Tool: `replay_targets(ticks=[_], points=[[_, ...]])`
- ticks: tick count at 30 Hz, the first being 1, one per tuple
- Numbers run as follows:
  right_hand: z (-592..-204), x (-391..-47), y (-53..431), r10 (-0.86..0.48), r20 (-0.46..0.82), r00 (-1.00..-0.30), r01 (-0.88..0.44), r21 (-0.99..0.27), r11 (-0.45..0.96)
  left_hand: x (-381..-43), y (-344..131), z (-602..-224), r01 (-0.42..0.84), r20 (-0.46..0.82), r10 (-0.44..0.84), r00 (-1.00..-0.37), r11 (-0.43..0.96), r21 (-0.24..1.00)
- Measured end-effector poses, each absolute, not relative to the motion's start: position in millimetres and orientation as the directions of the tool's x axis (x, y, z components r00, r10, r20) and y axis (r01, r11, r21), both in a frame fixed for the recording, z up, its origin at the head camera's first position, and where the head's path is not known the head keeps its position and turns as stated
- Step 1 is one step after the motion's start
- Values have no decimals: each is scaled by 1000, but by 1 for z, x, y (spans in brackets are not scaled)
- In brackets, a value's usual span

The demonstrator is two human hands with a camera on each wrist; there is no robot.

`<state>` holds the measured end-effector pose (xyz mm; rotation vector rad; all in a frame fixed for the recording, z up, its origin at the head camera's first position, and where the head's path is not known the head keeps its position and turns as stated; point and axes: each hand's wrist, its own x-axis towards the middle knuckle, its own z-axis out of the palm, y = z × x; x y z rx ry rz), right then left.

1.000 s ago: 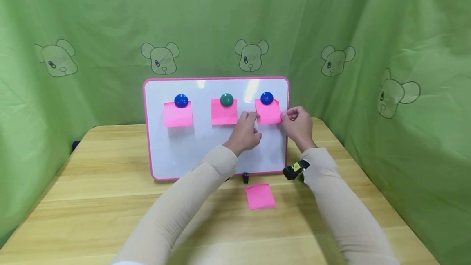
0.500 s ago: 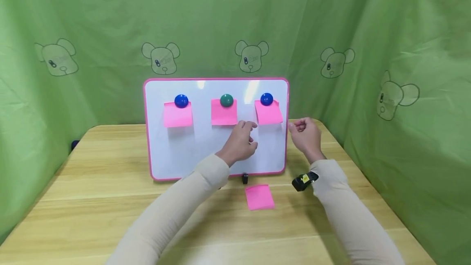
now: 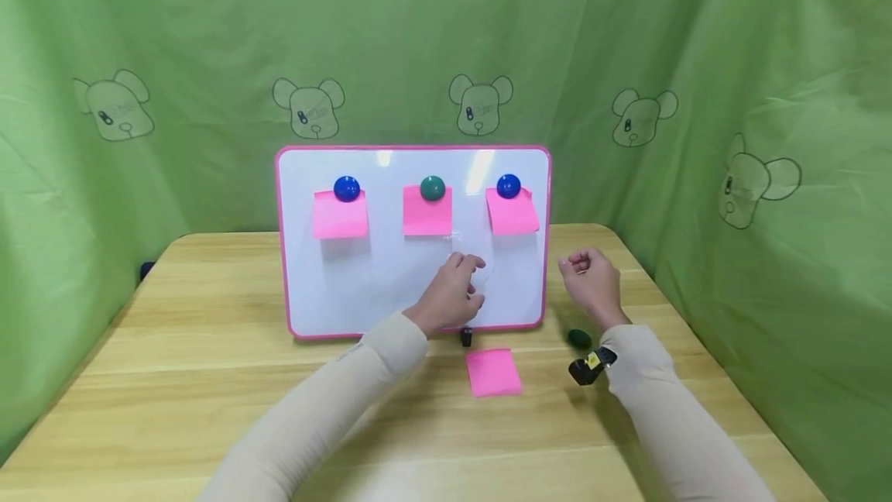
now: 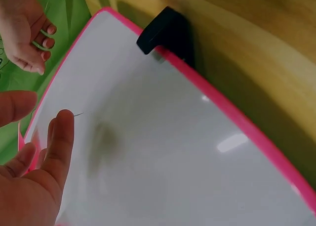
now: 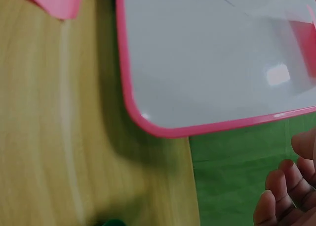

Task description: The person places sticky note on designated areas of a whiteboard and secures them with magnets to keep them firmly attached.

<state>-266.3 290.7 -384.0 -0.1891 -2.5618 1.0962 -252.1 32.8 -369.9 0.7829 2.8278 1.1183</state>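
A pink-framed whiteboard [image 3: 390, 285] stands upright on the table. Three pink sticky notes hang on it: the left note [image 3: 340, 221] under a blue magnet [image 3: 347, 188], the middle note [image 3: 427, 217] under a green magnet [image 3: 433, 188], the right note [image 3: 513, 217] under another blue magnet [image 3: 509, 186]. My left hand [image 3: 448, 294] hovers before the board's lower part, fingers loosely bent, holding nothing. Beyond the board's right edge, my right hand [image 3: 594, 283] is in the air with relaxed fingers; the right wrist view shows nothing in that hand [image 5: 289, 194].
A fourth pink sticky note [image 3: 493, 373] lies on the wooden table [image 3: 174, 347] in front of the board. To its right rests a dark green magnet [image 3: 579, 338]. A black foot [image 3: 466, 337] grips the board's lower edge. Green curtain [image 3: 390, 22] surrounds the table.
Both hands have drawn away from the right sticky note, the left one down and slightly left, the right one down and right. The note stays under its blue magnet.
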Motion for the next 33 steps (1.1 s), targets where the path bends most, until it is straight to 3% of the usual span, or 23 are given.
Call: replay_targets(ticks=[15, 23, 33], points=[[-412, -253, 310, 154, 188, -970, -14, -676, 737, -241, 29, -400, 422, 89, 500, -862, 607, 674], [-434, -243, 317, 138, 162, -977, 1, -646, 764, -235, 28, -413, 471, 71, 571, -818, 593, 653], [-444, -238, 324, 178, 37, -983, 118, -619, 777, -231, 29, -424, 527, -1, 649, -761, 618, 583]])
